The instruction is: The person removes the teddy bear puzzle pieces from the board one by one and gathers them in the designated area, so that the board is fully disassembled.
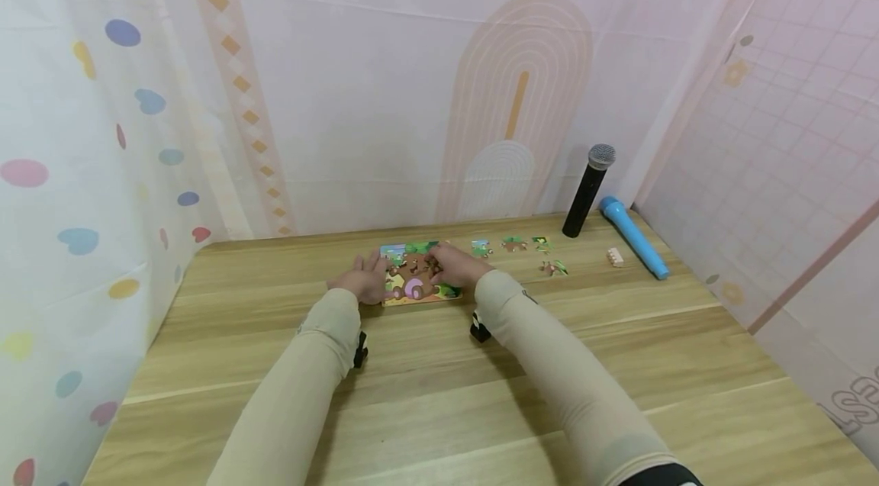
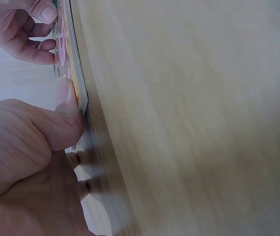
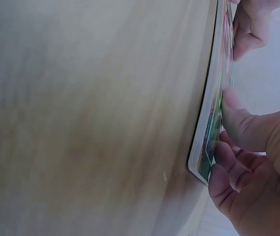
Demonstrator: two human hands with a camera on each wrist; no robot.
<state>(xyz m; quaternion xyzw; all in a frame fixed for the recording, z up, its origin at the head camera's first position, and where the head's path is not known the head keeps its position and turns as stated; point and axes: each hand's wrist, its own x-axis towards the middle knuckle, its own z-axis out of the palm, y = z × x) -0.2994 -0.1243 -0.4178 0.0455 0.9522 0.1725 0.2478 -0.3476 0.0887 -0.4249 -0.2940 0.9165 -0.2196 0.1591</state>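
A jigsaw puzzle board (image 1: 414, 288) with a brown bear on it lies flat on the wooden table. At its left edge is my left hand (image 1: 364, 281), fingers extended, with the thumb (image 2: 70, 105) resting on the board's near corner. My right hand (image 1: 458, 266) reaches over the board's right part. Its thumb (image 3: 245, 125) and curled fingers pinch a puzzle piece (image 3: 212, 129) low against the board's surface; the hand hides much of that piece in the head view.
Several loose puzzle pieces (image 1: 513, 243) lie right of the board. Farther right are a black microphone (image 1: 582, 200) standing upright, a blue toy microphone (image 1: 635, 238) lying down and a small pale pink block (image 1: 614, 257). A patterned cloth (image 1: 357, 89) hangs behind the table (image 1: 412, 410).
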